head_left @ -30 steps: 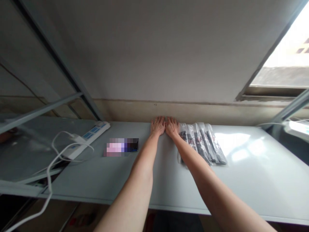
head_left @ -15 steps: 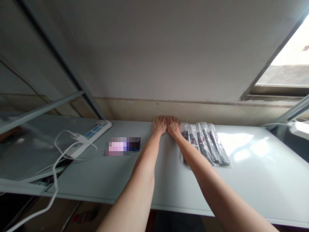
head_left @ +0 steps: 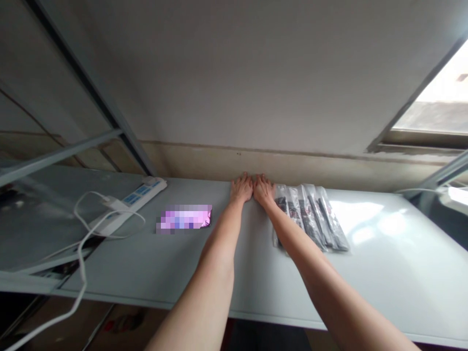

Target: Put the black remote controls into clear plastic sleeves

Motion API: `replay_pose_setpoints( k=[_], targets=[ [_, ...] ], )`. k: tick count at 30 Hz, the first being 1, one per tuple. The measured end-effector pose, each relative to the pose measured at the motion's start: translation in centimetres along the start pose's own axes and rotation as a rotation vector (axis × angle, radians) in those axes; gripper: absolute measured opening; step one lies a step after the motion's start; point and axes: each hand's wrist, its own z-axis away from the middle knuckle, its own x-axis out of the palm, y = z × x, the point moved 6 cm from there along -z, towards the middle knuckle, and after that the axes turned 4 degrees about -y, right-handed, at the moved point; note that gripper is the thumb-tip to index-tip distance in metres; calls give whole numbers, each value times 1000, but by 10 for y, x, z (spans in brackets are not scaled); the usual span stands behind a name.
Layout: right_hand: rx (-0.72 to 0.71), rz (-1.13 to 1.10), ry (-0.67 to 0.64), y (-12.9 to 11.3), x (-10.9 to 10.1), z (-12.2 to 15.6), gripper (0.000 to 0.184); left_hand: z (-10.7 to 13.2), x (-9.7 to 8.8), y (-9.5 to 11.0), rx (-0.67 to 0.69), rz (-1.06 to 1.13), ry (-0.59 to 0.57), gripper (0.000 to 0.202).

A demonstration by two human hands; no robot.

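Observation:
My left hand [head_left: 241, 187] and my right hand [head_left: 263, 189] lie flat side by side, palms down, on the pale table [head_left: 383, 273] near its far edge by the wall. Fingers of both are stretched out and hold nothing. Just right of my right hand lies a row of several clear plastic bags with dark long items inside [head_left: 314, 222]; my right forearm passes over their left edge. A phone with a lit screen [head_left: 185, 219] lies left of my left forearm.
A white power strip [head_left: 135, 197] with a plugged charger and a white cable [head_left: 82, 253] sits at the table's left, the cable hanging over the edge. Grey metal shelf bars [head_left: 73, 151] stand on the left. A window [head_left: 435, 112] is at upper right.
The hands have stayed flat in place. The view shifted slightly, and the phone screen looks brighter than before.

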Motion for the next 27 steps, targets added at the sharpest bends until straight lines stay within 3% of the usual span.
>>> replay_pose_setpoints(
  k=[14, 22, 27],
  targets=[
    [5, -29, 19, -1, -6, 4, 54, 8, -8, 4, 1, 2, 55, 55],
    [1, -41, 11, 0, -4, 2, 44, 7, -7, 2, -8, 19, 127, 46],
    [-23, -57, 73, -2, -13, 7, 40, 9, -11, 4, 47, 58, 194, 34]
  ],
)
